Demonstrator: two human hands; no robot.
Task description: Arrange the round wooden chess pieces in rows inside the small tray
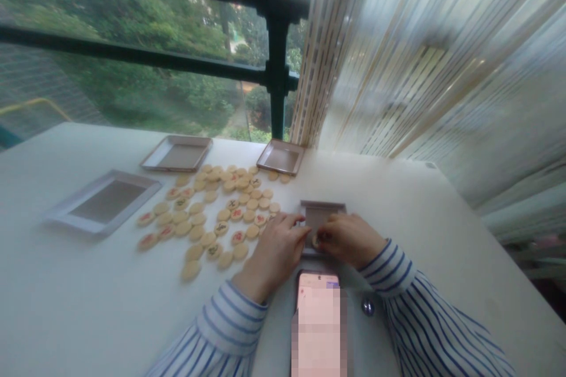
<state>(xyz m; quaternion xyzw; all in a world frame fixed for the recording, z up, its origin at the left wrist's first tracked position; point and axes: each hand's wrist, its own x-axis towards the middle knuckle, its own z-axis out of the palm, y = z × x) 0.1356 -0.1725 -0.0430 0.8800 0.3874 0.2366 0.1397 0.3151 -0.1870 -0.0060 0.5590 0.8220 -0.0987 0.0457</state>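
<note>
Several round wooden Chinese chess pieces [236, 214], some with red or black characters, are spread over the white table. To their right lies a small shallow box [325, 217] with a grey-brown floor. My left hand [280, 244] is at this box's left wall, thumb and fingers closed on its edge. My right hand [351, 237] reaches over the box from the right, its fingertips pinched on one chess piece [315, 240] that is partly hidden. Below the box a phone [319, 324] lies with its screen lit, mostly blurred out.
Two shallow trays, a larger one [206, 146] and a smaller one [297, 169], sit along the table's far edge. A paper-like white tray [97, 225] lies at the left. A small shiny round object [367, 306] is right of the phone. Beyond are a window frame [277, 70] and string curtain [318, 59].
</note>
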